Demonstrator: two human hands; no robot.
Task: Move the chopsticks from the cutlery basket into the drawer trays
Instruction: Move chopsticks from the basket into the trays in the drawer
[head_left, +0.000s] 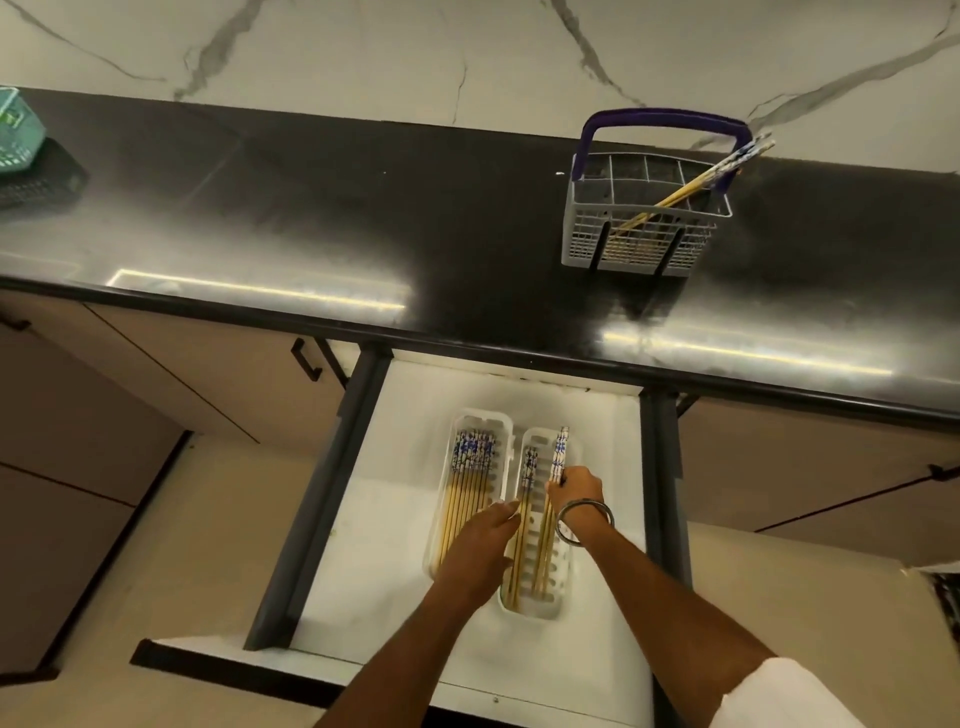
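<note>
Both bare forearms reach down into the open white drawer (395, 519). Right hand (576, 488), a metal bangle (584, 522) at its wrist, pinches a blue-and-white-topped bamboo chopstick pair (559, 454) over the right slotted white plastic tray (540, 587) — fingers clamped on it. Left hand (480, 545) lies flat, fingers loosely together, across both trays, gripping nothing. Left white tray (470, 421) holds a row of matching chopsticks (470, 480). On the black counter (363, 208), the grey cutlery basket with purple handle (649, 218) holds a few leaning chopsticks (696, 184).
</note>
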